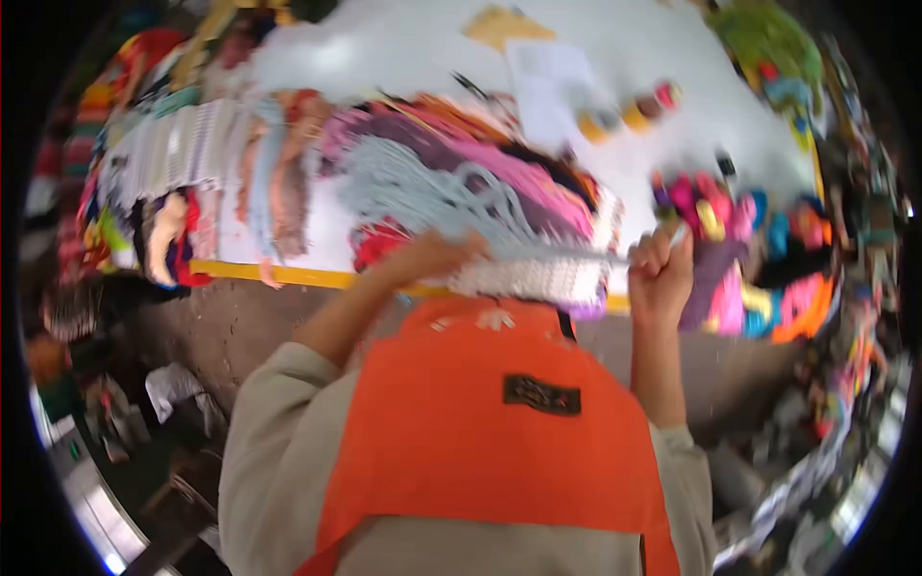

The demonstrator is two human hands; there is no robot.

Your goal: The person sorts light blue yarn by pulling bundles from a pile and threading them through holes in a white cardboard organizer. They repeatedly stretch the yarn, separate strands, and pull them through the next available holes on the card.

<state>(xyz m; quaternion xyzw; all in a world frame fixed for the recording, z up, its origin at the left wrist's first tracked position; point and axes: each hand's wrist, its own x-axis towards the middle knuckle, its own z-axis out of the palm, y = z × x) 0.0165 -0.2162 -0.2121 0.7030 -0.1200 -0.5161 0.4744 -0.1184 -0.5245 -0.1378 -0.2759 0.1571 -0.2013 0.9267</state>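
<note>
My left hand (437,257) grips the near edge of a pale grey-white knitted piece (523,274) that hangs over the table's front edge. My right hand (661,269) is a closed fist around a thin light rod or needle (678,233) that runs into the same knit. Grey fringe strands (423,187) fan out from the piece across the white table (384,48). The picture is blurred, so finer detail is unclear. My orange apron (490,413) fills the lower middle.
Purple and pink knits (519,168) lie behind the grey piece. Bright yarn items (749,259) are heaped at the right, striped textiles (173,154) at the left, small spools (629,110) and paper (547,82) further back. A yellow strip (279,276) edges the table.
</note>
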